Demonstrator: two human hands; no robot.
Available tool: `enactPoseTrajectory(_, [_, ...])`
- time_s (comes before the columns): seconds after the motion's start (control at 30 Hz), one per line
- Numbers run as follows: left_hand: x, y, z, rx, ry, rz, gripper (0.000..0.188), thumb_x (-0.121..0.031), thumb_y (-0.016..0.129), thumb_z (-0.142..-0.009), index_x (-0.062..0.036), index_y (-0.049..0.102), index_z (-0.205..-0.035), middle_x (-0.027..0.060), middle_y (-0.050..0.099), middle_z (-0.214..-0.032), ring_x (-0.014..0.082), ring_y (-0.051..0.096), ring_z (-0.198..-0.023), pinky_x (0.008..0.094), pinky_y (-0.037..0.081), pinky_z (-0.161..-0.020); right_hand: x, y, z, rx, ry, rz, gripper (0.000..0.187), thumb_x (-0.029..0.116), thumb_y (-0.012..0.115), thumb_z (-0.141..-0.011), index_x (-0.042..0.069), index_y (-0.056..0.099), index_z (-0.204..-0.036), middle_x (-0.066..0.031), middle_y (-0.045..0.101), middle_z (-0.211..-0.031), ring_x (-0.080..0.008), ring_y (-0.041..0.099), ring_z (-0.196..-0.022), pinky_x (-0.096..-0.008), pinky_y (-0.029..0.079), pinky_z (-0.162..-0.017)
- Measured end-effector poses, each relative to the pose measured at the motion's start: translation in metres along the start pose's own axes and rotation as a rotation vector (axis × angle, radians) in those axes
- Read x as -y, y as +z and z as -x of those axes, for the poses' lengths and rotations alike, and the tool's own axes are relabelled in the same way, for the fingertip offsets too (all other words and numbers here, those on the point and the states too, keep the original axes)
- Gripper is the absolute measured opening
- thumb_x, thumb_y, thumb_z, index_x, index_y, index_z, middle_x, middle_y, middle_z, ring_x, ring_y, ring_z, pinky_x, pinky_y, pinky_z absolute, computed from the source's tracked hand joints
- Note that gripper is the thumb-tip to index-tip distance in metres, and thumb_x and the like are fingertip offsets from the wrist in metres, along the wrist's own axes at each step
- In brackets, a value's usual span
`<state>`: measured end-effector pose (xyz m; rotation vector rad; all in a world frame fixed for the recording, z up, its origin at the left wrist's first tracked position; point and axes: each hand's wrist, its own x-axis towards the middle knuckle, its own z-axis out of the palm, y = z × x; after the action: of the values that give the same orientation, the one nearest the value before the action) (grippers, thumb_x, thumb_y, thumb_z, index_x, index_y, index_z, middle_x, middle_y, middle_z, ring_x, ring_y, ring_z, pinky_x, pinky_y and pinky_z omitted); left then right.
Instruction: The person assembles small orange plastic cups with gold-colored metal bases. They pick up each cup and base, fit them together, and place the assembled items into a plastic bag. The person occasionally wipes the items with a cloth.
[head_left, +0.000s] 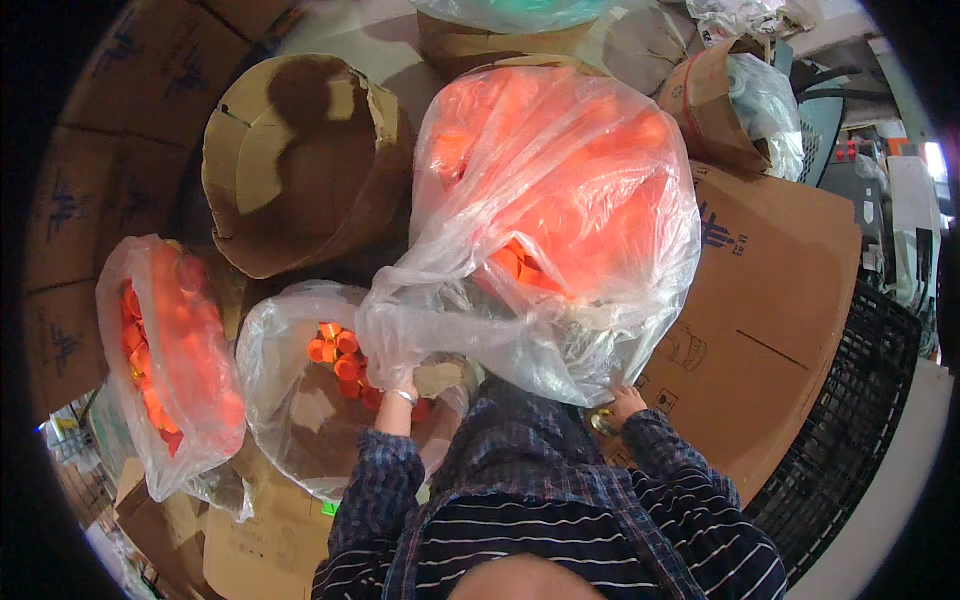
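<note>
A large clear plastic bag [600, 240] full of orange caps fills the middle of the view. My left hand [398, 386] grips its gathered, twisted end, most of the fingers hidden behind the plastic. At the bag's lower right corner, my right hand [626, 404] is closed on the film. A small gold-coloured round object [603, 422], too unclear to name, is beside that hand. Below the gathered end stands an open plastic-lined container [280, 400] with several loose orange caps [345, 355] inside. Another clear bag of orange caps [185, 350] leans at the left.
An open cardboard box [235, 200] stands at the far left, with stacked cartons [85, 220] beyond it. A big flat cardboard sheet [770, 300] spreads to the right, next to a black plastic grating [850, 400]. Another open carton [710, 100] holding plastic film is at the far right.
</note>
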<state>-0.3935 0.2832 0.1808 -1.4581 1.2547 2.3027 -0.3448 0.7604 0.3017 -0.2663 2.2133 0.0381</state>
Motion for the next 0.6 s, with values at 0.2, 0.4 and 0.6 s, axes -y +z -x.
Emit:
enactPoseTrajectory(0.2, [-0.093, -0.059, 0.045, 0.186, 0.206, -0.009, 0.043, -0.020, 0.048, -0.098, -0.0024, 0.049, -0.137, 0.0113, 0.057, -0.131, 0.0245, 0.054, -0.121, 0.0420, 0.044, -0.104, 0.023, -0.100, -0.011, -0.223, -0.075, -0.807, 0.032, 0.030, 0.066, -0.088, 0.003, 0.069, -0.104, -0.0201, 0.068, -0.089, -0.0384, 0.065, -0.085, -0.0428, 0.051, -0.077])
enactPoseTrajectory(0.4, [-0.113, -0.071, 0.096, -0.385, 0.225, 0.051, 0.037, -0.023, 0.055, -0.094, 0.0018, 0.060, -0.122, 0.0086, 0.064, -0.119, 0.0243, 0.063, -0.105, 0.0388, 0.051, -0.090, 0.067, -0.135, -0.068, -0.488, -0.430, -0.496, 0.019, 0.021, 0.072, -0.082, 0.004, 0.073, -0.089, -0.0156, 0.050, -0.139, -0.0382, 0.045, -0.126, -0.0459, 0.039, -0.103])
enactPoseTrajectory(0.6, [-0.051, -0.098, 0.130, -0.196, -0.037, -1.288, 0.056, -0.047, 0.071, -0.078, -0.0072, 0.064, -0.118, 0.0210, 0.065, -0.114, 0.0321, 0.065, -0.101, 0.0423, 0.052, -0.086, 0.090, -0.090, -0.098, -0.406, -0.523, -0.512, 0.026, 0.023, 0.075, -0.078, 0.004, 0.074, -0.096, -0.0157, 0.055, -0.134, -0.0362, 0.048, -0.124, -0.0461, 0.039, -0.103])
